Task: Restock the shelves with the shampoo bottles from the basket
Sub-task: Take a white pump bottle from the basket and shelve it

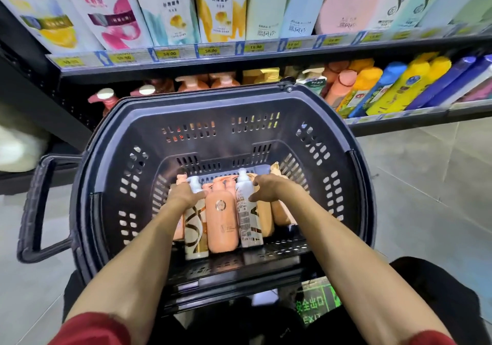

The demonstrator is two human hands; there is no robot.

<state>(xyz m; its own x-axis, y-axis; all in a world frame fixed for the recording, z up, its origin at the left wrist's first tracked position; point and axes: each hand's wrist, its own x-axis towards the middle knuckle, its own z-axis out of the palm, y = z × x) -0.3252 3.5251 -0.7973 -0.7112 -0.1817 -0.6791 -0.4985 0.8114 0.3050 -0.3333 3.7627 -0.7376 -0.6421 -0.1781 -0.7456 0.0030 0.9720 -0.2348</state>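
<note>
Store aisle | basket [218,105] | shampoo bottles [222,219] lengthwise, caps toward shelves [159,69]

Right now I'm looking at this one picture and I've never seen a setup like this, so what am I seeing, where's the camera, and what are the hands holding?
There is no machine here. A person wears a wide-angle camera on the head, looking down at their own bare arms. A dark plastic shopping basket sits in front of store shelves of shampoo, and pump bottles lie in it. The left hand grips a white and gold bottle. The right hand grips a white labelled bottle. A peach bottle lies between them.
</note>
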